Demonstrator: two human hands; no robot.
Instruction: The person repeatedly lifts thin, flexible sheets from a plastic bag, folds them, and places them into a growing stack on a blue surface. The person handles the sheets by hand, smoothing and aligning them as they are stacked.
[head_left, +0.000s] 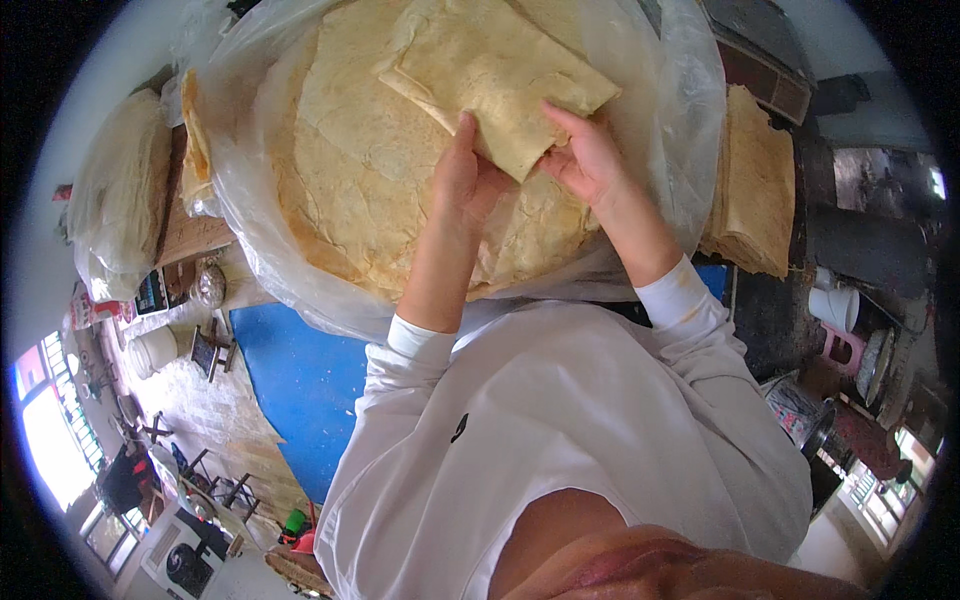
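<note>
A thin, pale yellow flatbread-like sheet (495, 82), folded into a rough rectangle, is held up by both hands. My left hand (474, 169) grips its near left edge with the thumb on top and the fingers underneath. At the near right side, my right hand (583, 154) pinches the sheet near a corner, fingers partly beneath it. Below lies a large round stack of similar sheets (352, 187), its edges uneven and browner. Clear plastic sheeting (251, 247) surrounds this stack and bunches up along its rim.
On the right is a pile of folded sheets (757, 187). A plastic-wrapped bundle (124, 187) rests on a wooden board (191, 210) at left. Blue matting (300, 375) covers floor beside me. A folding stool (210, 351), white bucket (152, 352) and pink stool (841, 349) stand farther off.
</note>
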